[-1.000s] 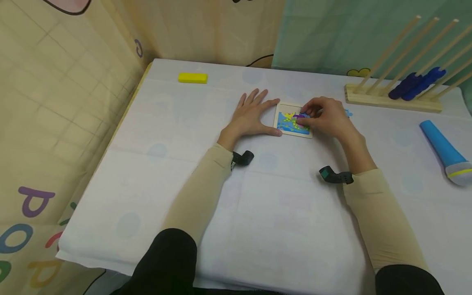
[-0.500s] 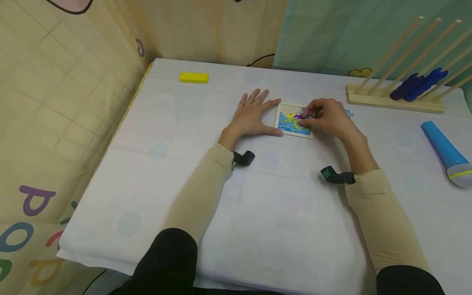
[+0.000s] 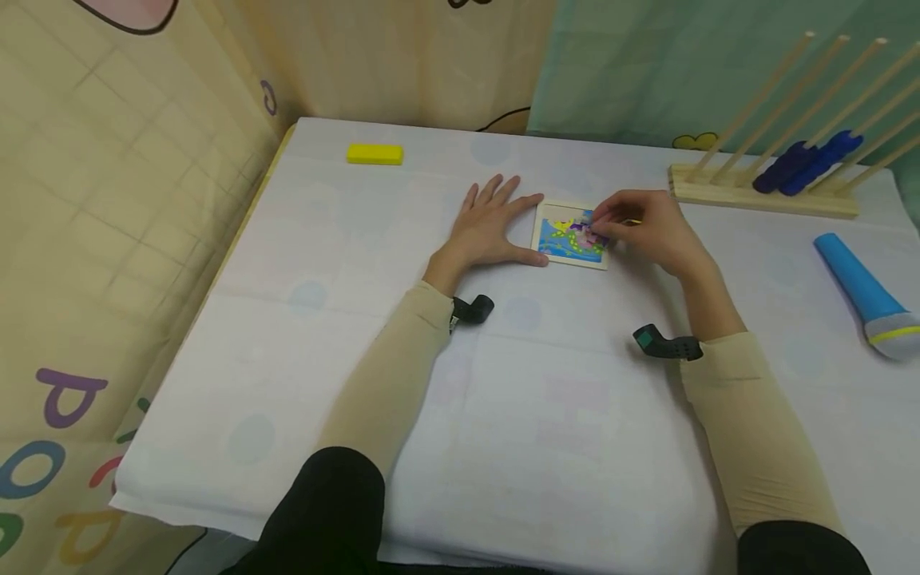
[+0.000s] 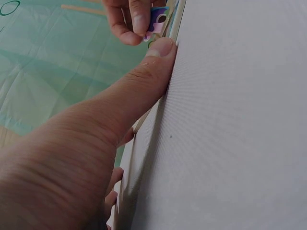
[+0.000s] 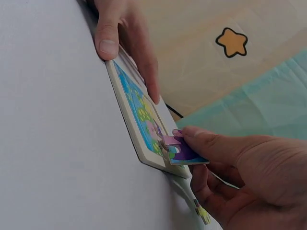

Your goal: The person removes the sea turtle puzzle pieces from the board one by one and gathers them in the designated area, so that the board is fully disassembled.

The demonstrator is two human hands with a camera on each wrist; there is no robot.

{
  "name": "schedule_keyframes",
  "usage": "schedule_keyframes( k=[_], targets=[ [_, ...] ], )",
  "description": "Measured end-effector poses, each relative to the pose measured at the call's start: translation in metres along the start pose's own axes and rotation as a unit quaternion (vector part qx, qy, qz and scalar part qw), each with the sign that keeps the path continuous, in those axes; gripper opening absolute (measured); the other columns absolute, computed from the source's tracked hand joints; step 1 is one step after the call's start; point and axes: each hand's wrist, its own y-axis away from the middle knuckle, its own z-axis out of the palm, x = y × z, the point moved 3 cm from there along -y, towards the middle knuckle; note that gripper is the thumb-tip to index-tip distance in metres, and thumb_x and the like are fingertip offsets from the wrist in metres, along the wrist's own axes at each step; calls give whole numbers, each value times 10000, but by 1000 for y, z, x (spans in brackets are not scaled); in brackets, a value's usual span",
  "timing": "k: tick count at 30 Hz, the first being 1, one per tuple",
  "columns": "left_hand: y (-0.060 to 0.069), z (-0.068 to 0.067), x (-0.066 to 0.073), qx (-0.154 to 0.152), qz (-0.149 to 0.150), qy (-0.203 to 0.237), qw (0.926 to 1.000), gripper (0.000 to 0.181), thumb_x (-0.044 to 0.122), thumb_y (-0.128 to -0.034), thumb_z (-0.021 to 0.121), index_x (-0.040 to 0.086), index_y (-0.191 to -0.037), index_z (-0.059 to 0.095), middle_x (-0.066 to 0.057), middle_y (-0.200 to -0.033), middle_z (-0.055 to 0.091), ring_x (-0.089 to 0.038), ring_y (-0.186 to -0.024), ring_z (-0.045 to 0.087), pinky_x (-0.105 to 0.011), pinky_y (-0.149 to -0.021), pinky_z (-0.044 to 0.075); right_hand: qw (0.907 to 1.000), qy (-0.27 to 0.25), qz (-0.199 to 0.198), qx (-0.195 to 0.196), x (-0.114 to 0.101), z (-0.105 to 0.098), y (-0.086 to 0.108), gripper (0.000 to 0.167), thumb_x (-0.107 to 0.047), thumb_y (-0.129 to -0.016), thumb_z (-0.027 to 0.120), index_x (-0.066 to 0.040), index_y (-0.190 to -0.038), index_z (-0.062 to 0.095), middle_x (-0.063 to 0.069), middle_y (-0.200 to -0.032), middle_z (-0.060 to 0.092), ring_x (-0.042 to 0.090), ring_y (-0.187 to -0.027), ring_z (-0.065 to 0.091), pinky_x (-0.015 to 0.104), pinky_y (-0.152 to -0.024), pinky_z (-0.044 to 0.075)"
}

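Note:
A small jigsaw puzzle board (image 3: pixel 559 212) with a light wooden frame and a colourful picture lies on the table. My left hand (image 3: pixel 480 231) is spread flat at its left edge, thumb and index finger touching the frame. At the board's right side, my right hand (image 3: pixel 650 231) pinches a puzzle piece (image 5: pixel 186 151) between thumb and fingers. That piece is purple, pink and blue; in the right wrist view it is tilted over the board's right part. Another loose puzzle piece (image 5: pixel 202 212) lies beyond the board, under the right hand; the head view does not show it.
A yellow block (image 3: pixel 375 154) lies near the back left edge. At the back right stands a wooden rack (image 3: pixel 762 196) with upright rods and dark blue pieces (image 3: pixel 819 164). A blue toy microphone (image 3: pixel 858 275) lies at the right. Curtains hang behind and left of the table.
My right hand has drawn back slightly to the right, its fingertips now nearer the board's right edge, with more of the picture uncovered. My left hand stays in place.

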Motion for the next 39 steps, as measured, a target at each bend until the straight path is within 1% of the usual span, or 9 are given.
schedule_keyframes(
  k=[6,10,15,19,22,28,31,34,39],
  targets=[
    [0,-1,-4,22,-58,-7,10000,1078,803,-782,737,399,-1670,276,-11,-1794,50,-261,-1657,-67,-503,-1325,-95,9996,-81,179,201,9,-14,6,319,-314,-969,786,-63,-1162,742,3,-994,716,148,-913,616,151,-690,494],
    [0,1,-6,69,-69,21,10000,1079,805,-778,740,399,-1667,283,-7,-1793,60,-255,-1658,-60,-498,-1327,-89,9993,-70,268,250,17,-30,17,331,-309,-956,803,-52,-1158,752,-67,-979,716,127,-903,624,150,-699,491],
    [1,1,-6,105,-53,28,9999,1081,818,-771,737,404,-1664,291,1,-1792,66,-252,-1658,-53,-489,-1328,-87,9977,21,600,312,42,-56,36,353,-344,-942,814,-66,-1154,761,-163,-927,712,74,-894,614,150,-693,465],
    [1,-1,-6,106,-46,10,9999,1080,820,-771,735,406,-1664,291,1,-1793,62,-252,-1658,-58,-493,-1327,-90,9965,82,761,338,60,-75,49,344,-339,-940,817,-73,-1153,767,-187,-893,716,48,-868,607,166,-673,446],
    [2,-3,-7,116,-69,-15,9999,1081,821,-771,733,406,-1665,287,2,-1793,62,-250,-1658,-60,-493,-1328,-87,9962,146,819,269,68,-83,52,340,-334,-946,811,-75,-1160,764,-190,-880,718,31,-847,611,176,-663,444],
    [4,-1,-10,141,-61,42,9999,1081,822,-769,734,402,-1663,294,-1,-1792,70,-254,-1658,-51,-495,-1327,-89,9954,331,886,113,79,-88,47,302,-301,-973,782,-63,-1157,766,-204,-863,713,7,-850,607,175,-648,468],
    [4,0,-10,151,-53,27,9999,1081,822,-770,733,404,-1664,292,-1,-1792,69,-256,-1658,-51,-495,-1327,-90,9955,422,839,158,83,-89,45,302,-317,-978,774,-70,-1151,769,-213,-858,698,17,-850,586,175,-644,465],
    [4,0,-9,141,-59,13,9999,1079,818,-771,735,406,-1664,291,-1,-1792,67,-256,-1658,-53,-493,-1327,-91,9955,402,786,342,82,-90,45,319,-338,-979,770,-73,-1155,762,-244,-877,672,10,-857,571,145,-657,455],
    [6,-1,-7,105,-66,14,9999,1074,814,-774,737,410,-1663,291,1,-1793,62,-254,-1658,-60,-492,-1327,-89,9939,530,617,751,70,-83,45,355,-323,-996,750,-16,-1172,736,-337,-893,613,-53,-853,559,82,-664,435]
  ],
)
